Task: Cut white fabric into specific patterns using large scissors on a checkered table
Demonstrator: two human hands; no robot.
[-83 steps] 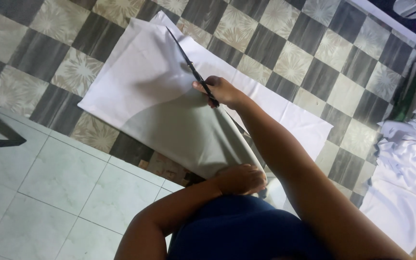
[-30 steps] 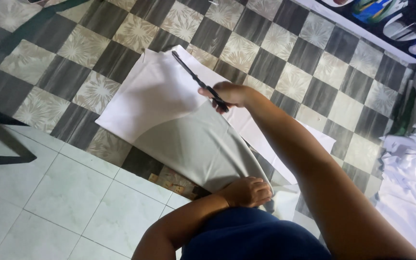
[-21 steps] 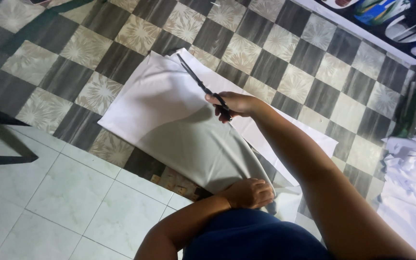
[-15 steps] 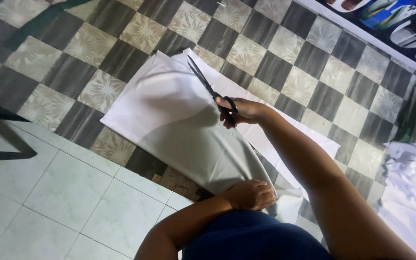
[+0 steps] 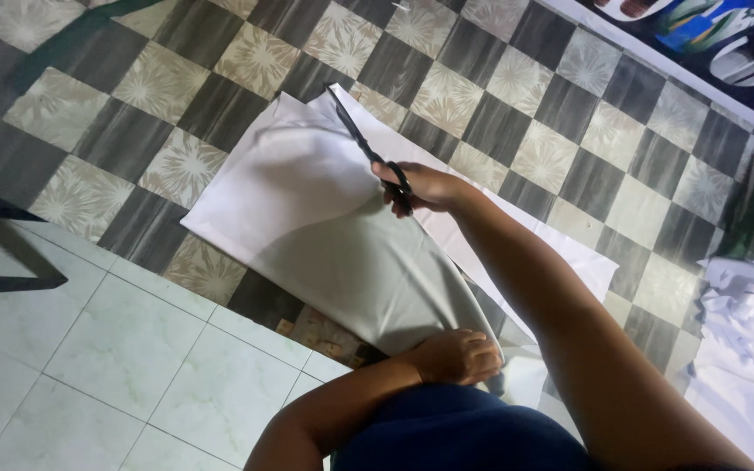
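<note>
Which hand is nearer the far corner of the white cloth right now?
The right hand. It holds the black scissors out over the white cloth, blades pointing toward the far corner. The left hand grips the cloth's near end, close to the body.

I see smooth, matt white cloth (image 5: 307,218) under dark metal scissors (image 5: 368,153); glossy ceramic checkered floor tiles (image 5: 159,83); more crumpled white fabric (image 5: 743,349) at right.

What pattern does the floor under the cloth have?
A dark grey and beige checkerboard, the floor under the cloth; beige tiles carry a floral motif. Head view.
</note>
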